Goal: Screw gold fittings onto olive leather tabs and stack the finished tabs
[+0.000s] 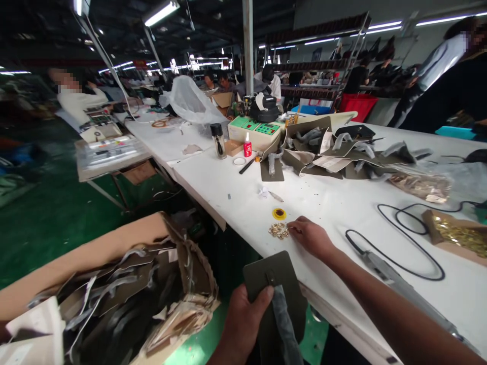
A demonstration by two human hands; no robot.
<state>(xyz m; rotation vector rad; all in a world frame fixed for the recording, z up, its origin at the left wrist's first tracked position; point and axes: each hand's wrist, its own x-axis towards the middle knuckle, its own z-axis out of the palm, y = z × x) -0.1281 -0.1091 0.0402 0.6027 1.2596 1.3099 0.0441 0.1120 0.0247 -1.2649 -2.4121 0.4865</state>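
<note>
My left hand (243, 317) grips a dark olive bag panel (283, 268), thumb on top. A strap wrapped in clear plastic (283, 314) runs down the panel from a small metal fitting. My right hand (310, 235) rests on the white table, its fingertips pinched together at the right edge of a small pile of gold metal fittings (279, 231). Whatever is between those fingertips is hidden. Just beyond the pile sits a yellow round dish (279, 213) with dark contents.
A carton (125, 233) of similar panels stands at the lower left. More panels (323, 152) lie heaped on the table. A corded grey tool (399, 286) and a box of gold fittings (460, 235) are at the right. A red bottle (247, 146) stands by a green-topped machine (254, 132).
</note>
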